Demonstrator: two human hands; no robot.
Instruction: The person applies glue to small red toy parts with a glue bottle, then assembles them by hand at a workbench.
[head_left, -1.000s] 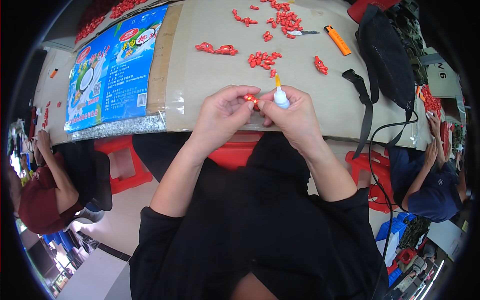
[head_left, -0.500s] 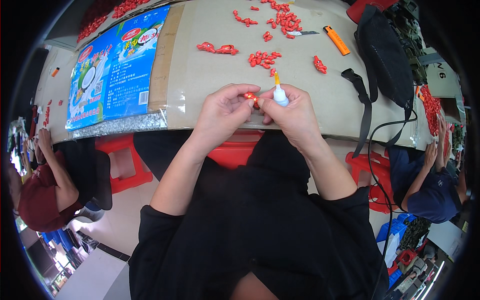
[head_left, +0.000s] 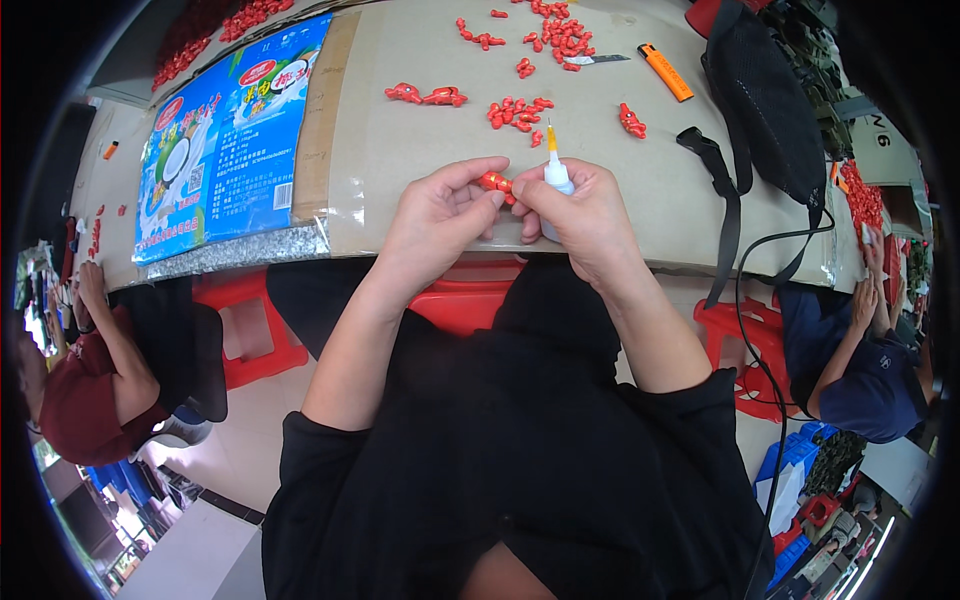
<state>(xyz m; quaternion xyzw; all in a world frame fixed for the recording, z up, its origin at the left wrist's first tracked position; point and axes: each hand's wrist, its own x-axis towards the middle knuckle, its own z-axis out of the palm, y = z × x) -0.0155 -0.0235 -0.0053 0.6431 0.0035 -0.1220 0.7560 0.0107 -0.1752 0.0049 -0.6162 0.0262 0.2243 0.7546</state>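
Above the table's near edge, my left hand is closed, its thumb and fingers pinching a small red figure piece with gold marks. My right hand meets it from the other side, thumb and forefinger at the piece. Within the same right hand sits a small white squeeze bottle, with a yellow collar and a thin needle tip pointing up and away from me. Just beyond the tip lies a loose cluster of small red pieces. Part of the bottle is hidden behind my fingers.
Farther off lie a bigger red pile, a knife blade, an orange lighter and red figures. A blue printed carton panel covers the left. At right are a black bag and cable. People sit on both sides.
The red piece has turned and shows more of its length between my fingers. The bottle's tip stands a little more upright. The whole view has shifted slightly.
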